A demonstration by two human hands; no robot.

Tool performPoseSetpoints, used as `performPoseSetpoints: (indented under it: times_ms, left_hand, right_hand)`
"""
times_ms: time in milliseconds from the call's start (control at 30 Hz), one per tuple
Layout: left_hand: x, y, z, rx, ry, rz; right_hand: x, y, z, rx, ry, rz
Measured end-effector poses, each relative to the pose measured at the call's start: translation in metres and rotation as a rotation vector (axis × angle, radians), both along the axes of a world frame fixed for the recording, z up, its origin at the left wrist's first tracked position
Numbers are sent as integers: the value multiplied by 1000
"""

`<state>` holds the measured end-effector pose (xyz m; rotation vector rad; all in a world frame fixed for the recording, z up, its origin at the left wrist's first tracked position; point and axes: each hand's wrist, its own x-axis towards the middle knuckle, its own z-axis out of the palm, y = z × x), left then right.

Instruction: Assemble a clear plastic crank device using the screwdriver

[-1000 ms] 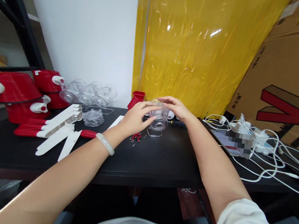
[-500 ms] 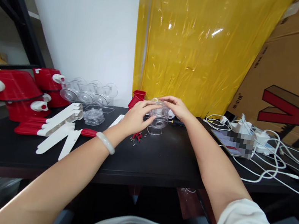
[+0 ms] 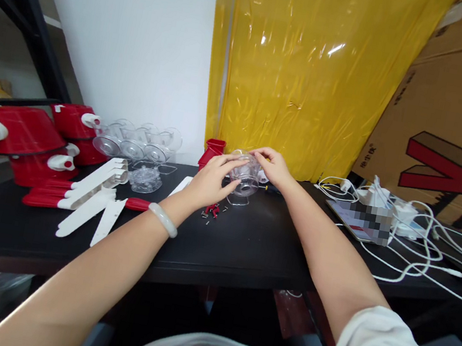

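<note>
A clear plastic part with a round opening and a flat base [image 3: 248, 186] stands at the middle of the black table. Wrapped around its left side is my left hand [image 3: 211, 179], thumb in front and fingers over the top. My right hand [image 3: 274, 167] has its bent fingertips at the upper right rim of the same part, partly hidden behind it. Small red pieces and screws [image 3: 211, 211] lie in front of my left hand. Just behind my hands are a red container [image 3: 213, 151] and a dark screwdriver [image 3: 271, 189] with a yellow band.
More clear parts [image 3: 146, 146] are grouped at the back left. White and red handles [image 3: 93, 196] lie near red housings [image 3: 31, 138] on the left. To the right are a tablet [image 3: 352, 219] and tangled white cables [image 3: 420, 236]; a large cardboard box [image 3: 455, 117] leans behind.
My right hand has shifted slightly, its fingers drawing in a little at the part's upper rim. My left hand keeps its hold on the clear part.
</note>
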<state>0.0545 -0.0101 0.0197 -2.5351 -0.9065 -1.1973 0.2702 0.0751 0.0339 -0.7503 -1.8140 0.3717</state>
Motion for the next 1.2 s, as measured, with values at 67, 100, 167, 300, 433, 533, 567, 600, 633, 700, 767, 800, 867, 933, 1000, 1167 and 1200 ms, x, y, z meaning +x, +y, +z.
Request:
performPoseSetpoints:
  times_ms: [67, 100, 167, 300, 433, 533, 567, 600, 633, 700, 767, 800, 867, 933, 1000, 1167, 1200]
  left_hand:
    - [-1, 1, 2, 3, -10, -16]
    - [-2, 2, 5, 9, -30, -20]
    - [-5, 2, 14, 33, -116, 10]
    - [-12, -10, 37, 11, -147, 213]
    - [-18, -27, 40, -235, 325, 182]
    - [-22, -28, 23, -434, 431, 60]
    - [-23, -26, 17, -454, 427, 47]
    - [-24, -23, 10, -453, 425, 56]
    - [-25, -20, 4, -449, 433, 77]
    - [-25, -16, -4, -406, 467, 102]
    - [-23, -15, -8, -348, 488, 123]
    - [-22, -15, -9, -327, 501, 133]
    - [-20, -17, -11, -311, 522, 149]
    - [-19, -20, -13, -297, 525, 155]
    - [-17, -21, -16, -279, 520, 152]
    - [-12, -20, -20, -292, 497, 160]
    - [-11, -19, -21, -303, 493, 158]
  right_hand:
    - [2, 2, 2, 59, 49, -79]
    - [6, 4, 4, 89, 80, -132]
    - [18, 9, 11, 114, 160, -234]
    - [55, 14, 14, -13, 72, -437]
    - [87, 2, -10, -238, -490, -488]
    - [101, -6, -35, -154, -652, -485]
    - [105, -6, -42, -113, -699, -486]
    - [108, -5, -48, -105, -753, -493]
    - [111, -3, -52, -106, -799, -494]
    - [115, 2, -59, -108, -857, -489]
    - [117, 6, -63, -134, -877, -494]
    - [118, 8, -65, -142, -875, -512]
    - [116, 10, -69, -143, -859, -552]
    - [114, 9, -72, -130, -840, -580]
    - [110, 7, -74, -116, -817, -591]
    - [104, 6, -73, -111, -753, -551]
    - [104, 7, -73, -128, -745, -518]
